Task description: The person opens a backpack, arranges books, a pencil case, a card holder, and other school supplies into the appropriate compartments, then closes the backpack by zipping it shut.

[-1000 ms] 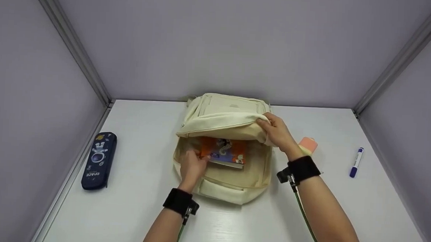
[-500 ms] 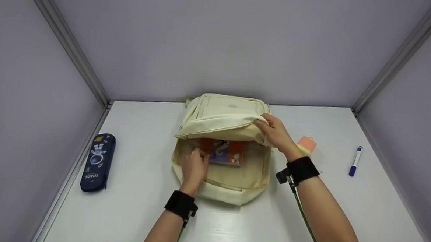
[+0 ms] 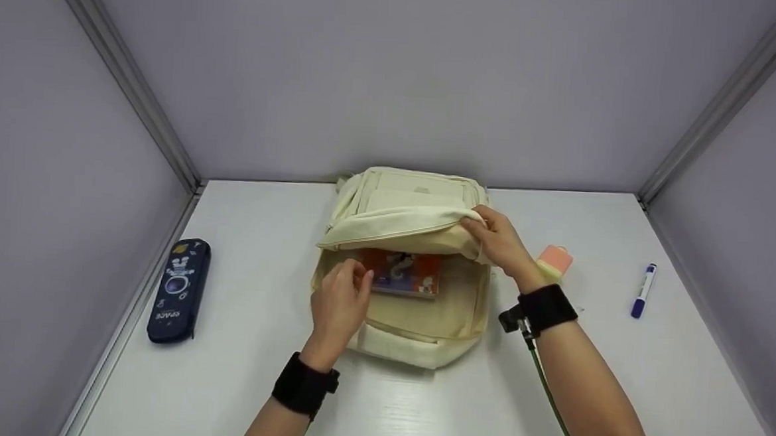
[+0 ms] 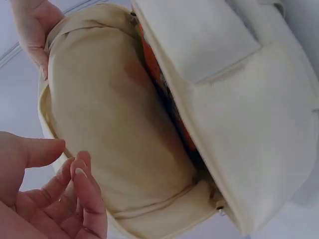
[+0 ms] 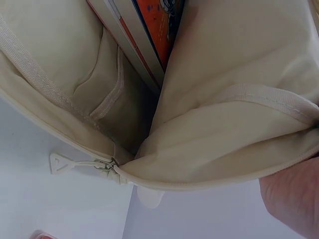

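A cream backpack (image 3: 407,227) lies unzipped at the back of the table, its opening facing me. My right hand (image 3: 501,242) grips the edge of its flap and holds it lifted. Inside lies a book with an orange and purple cover (image 3: 412,272), partly under the flap; in the right wrist view, pale page edges (image 5: 137,42) show deep in the compartment. My left hand (image 3: 340,303) is at the left of the opening, apart from the book. In the left wrist view its loosely bent fingers (image 4: 89,199) have nothing between them.
A dark blue pencil case (image 3: 178,291) with space pictures lies on the left of the white table (image 3: 260,258). A pink and yellow object (image 3: 554,260) is partly behind my right wrist. Further right lies a marker (image 3: 643,291) with a blue cap. Panels enclose the back and sides.
My left hand has let go of the book and drawn back left and toward me. The book sits slightly further in. My right hand still holds the flap up.
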A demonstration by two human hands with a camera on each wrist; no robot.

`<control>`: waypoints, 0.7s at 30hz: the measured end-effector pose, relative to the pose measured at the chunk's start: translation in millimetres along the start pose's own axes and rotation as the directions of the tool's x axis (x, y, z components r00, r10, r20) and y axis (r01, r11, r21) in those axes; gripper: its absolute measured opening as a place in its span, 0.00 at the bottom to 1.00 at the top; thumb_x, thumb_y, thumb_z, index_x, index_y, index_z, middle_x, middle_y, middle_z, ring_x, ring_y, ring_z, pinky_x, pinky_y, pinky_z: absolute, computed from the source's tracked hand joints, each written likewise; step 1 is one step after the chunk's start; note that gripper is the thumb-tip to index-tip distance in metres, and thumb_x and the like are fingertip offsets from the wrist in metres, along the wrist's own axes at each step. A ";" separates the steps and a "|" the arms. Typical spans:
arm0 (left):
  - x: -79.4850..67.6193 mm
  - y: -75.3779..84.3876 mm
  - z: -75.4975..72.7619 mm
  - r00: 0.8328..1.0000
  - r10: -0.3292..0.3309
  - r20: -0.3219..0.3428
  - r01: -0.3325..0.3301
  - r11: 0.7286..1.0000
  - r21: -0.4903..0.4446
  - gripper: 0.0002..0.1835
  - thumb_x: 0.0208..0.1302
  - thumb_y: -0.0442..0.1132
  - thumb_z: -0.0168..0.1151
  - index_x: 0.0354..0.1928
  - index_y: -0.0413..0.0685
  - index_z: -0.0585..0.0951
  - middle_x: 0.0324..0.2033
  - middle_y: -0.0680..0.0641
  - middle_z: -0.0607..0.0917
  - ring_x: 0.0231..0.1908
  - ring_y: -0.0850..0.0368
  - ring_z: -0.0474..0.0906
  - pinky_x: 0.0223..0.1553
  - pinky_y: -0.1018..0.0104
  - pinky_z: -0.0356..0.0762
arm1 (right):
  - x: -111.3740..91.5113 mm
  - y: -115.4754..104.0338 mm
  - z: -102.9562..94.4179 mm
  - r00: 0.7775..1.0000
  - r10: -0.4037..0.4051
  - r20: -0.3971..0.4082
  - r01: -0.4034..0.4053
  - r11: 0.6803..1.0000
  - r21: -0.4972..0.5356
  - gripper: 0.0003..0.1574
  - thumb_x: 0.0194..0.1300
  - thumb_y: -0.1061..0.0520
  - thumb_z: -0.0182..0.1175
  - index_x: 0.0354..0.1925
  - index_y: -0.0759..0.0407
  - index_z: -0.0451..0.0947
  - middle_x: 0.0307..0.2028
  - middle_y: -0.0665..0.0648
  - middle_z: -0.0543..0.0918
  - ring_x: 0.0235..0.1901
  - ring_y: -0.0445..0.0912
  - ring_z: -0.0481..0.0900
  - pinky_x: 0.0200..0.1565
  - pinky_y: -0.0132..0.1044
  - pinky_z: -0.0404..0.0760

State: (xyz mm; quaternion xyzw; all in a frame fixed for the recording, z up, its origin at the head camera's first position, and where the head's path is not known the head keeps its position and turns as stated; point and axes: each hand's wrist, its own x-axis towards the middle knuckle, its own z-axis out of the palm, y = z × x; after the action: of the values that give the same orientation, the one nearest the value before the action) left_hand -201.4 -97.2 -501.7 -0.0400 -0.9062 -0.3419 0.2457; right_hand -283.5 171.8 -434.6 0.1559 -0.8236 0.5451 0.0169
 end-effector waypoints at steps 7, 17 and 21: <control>23.2 -7.2 -9.4 0.971 0.181 -0.154 -0.175 0.983 0.052 0.17 0.64 0.37 0.68 0.51 0.38 0.76 0.43 0.39 0.72 0.44 0.43 0.73 0.43 0.53 0.74 | -4.0 0.9 -0.9 1.000 0.023 0.020 -0.022 0.999 -0.037 0.12 0.73 0.60 0.56 0.44 0.71 0.77 0.29 0.54 0.70 0.29 0.44 0.67 0.33 0.35 0.66; 43.2 -31.7 -8.0 0.973 0.221 0.061 -0.225 0.971 0.085 0.16 0.65 0.42 0.66 0.50 0.41 0.81 0.47 0.41 0.83 0.51 0.44 0.79 0.60 0.46 0.68 | -15.4 5.5 -3.0 0.988 0.007 0.151 -0.003 1.000 -0.028 0.11 0.72 0.61 0.57 0.42 0.71 0.77 0.31 0.55 0.73 0.32 0.44 0.70 0.37 0.33 0.69; 40.2 -36.0 -11.5 0.975 0.172 0.139 -0.181 0.982 0.056 0.10 0.65 0.44 0.65 0.37 0.44 0.82 0.31 0.46 0.85 0.34 0.48 0.83 0.42 0.50 0.78 | -21.6 7.8 -4.9 0.976 -0.016 0.219 0.027 0.999 -0.046 0.11 0.72 0.62 0.57 0.36 0.72 0.74 0.25 0.52 0.67 0.26 0.42 0.66 0.31 0.32 0.65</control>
State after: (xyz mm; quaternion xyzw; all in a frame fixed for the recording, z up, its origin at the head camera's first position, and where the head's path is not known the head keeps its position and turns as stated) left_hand -240.6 -135.8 -496.9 -0.1348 -0.9246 -0.2841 0.2151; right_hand -265.8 184.1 -443.8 0.2232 -0.8319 0.5041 -0.0641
